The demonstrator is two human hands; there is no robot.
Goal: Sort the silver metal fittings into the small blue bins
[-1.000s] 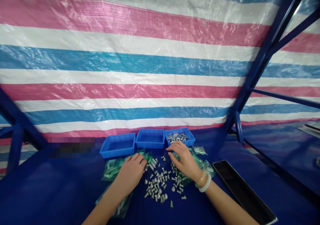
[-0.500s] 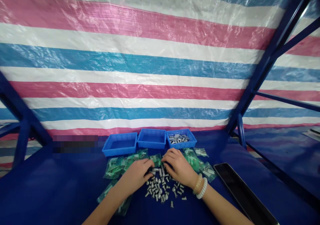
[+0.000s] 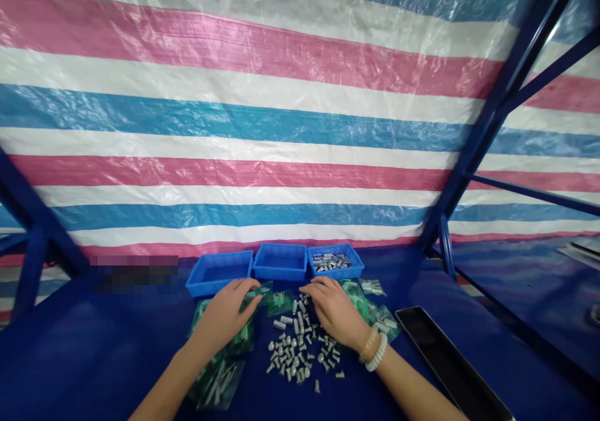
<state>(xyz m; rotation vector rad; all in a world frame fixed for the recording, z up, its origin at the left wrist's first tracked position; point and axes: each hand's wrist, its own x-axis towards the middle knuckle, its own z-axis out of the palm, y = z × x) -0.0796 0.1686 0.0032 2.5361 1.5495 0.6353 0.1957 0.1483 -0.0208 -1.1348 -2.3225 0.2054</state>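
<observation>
My left hand (image 3: pixel 228 313) is over the green plastic bags (image 3: pixel 244 336) left of the pile, thumb and forefinger apart, with part of a bag showing at the fingertips. My right hand (image 3: pixel 336 313) reaches in from the right, fingers stretched and slightly curved, tips at the upper edge of the loose metal screws (image 3: pixel 290 355). Nothing shows in its grasp, though its palm side is hidden. Several short silver cylinders (image 3: pixel 297 322) lie at the top of the screw pile. A small green bag (image 3: pixel 280 303) rests between both hands.
Behind the hands stand two blue trays (image 3: pixel 220 271) (image 3: pixel 280 262) and a blue tray of silver cylinders (image 3: pixel 335 260). More green bags (image 3: pixel 356 299) lie at right, beside a dark flat device (image 3: pixel 450 361). A clear bag of parts (image 3: pixel 219 383) is at front left. Blue metal posts (image 3: pixel 469 140) flank the table.
My left hand has moved left, off the pile and onto the green bags, uncovering silver cylinders and the small bag. My right hand has stayed by the pile. The view has shifted slightly.
</observation>
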